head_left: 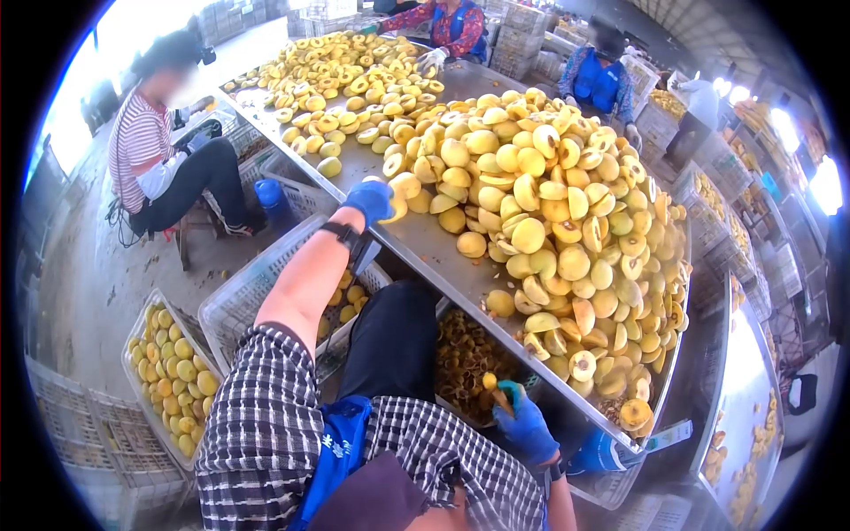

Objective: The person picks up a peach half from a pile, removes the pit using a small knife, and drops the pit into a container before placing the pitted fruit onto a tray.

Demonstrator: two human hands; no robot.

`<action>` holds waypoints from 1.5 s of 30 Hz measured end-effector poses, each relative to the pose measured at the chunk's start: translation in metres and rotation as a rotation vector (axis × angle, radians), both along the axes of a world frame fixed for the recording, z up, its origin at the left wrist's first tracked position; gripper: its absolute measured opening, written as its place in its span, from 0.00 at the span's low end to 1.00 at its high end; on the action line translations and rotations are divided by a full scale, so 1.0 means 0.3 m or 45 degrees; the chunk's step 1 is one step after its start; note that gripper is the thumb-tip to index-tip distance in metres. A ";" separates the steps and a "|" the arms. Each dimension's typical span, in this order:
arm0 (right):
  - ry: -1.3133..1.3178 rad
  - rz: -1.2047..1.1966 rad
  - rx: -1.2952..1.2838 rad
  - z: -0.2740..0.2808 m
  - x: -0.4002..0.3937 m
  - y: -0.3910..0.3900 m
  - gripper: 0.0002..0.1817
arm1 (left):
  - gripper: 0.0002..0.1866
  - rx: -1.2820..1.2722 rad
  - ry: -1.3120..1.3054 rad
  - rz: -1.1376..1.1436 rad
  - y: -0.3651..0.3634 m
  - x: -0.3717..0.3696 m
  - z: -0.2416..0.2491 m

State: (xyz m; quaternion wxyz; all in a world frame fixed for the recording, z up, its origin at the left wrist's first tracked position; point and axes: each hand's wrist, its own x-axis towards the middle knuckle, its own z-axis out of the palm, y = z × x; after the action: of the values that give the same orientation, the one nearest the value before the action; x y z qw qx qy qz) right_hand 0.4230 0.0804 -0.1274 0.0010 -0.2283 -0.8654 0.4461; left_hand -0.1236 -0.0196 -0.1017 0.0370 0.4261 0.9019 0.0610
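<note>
Halved yellow fruits (pixel 529 234) lie in a large heap on the metal table (pixel 425 252). My left hand (pixel 370 202), in a blue glove, reaches over the table's near edge, its fingers closed on a yellow fruit half (pixel 398 205). Below the table edge, my right hand (pixel 526 427), also blue-gloved, is wrapped round a small tool with a wooden-looking handle (pixel 503 403) and a yellowish tip. It is above a container of brown pits and scraps (pixel 469 358).
Crates of fruit (pixel 173 376) stand on the floor at left, beside a blue bucket (pixel 273 196). One person (pixel 146 146) sits at left; two others (pixel 456 26) (pixel 602 80) work across the table. Another metal table (pixel 739 416) is at right.
</note>
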 end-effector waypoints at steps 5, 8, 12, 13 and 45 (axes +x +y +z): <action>0.025 0.010 0.243 -0.056 -0.016 0.005 0.24 | 0.21 1.349 -1.348 -0.134 0.034 0.266 -0.001; -0.049 -0.319 -0.588 0.048 -0.066 -0.027 0.22 | 0.19 1.749 -2.647 -0.150 0.051 0.535 0.059; 0.227 -0.062 -0.037 -0.058 -0.034 0.027 0.22 | 0.20 1.775 -2.907 -0.071 0.121 0.715 0.010; 0.404 0.018 0.199 -0.069 -0.027 0.026 0.25 | 0.21 1.764 -2.846 -0.013 0.128 0.755 -0.003; 0.373 -0.251 0.466 0.092 -0.189 -0.029 0.20 | 0.15 1.211 -1.897 -0.606 0.157 1.001 -0.009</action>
State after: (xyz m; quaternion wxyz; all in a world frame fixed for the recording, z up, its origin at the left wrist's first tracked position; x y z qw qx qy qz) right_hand 0.3663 0.0717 -0.0999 0.2112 -0.2407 -0.8959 0.3079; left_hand 0.1767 0.0273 -0.1045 0.4415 0.4217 0.4130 0.6758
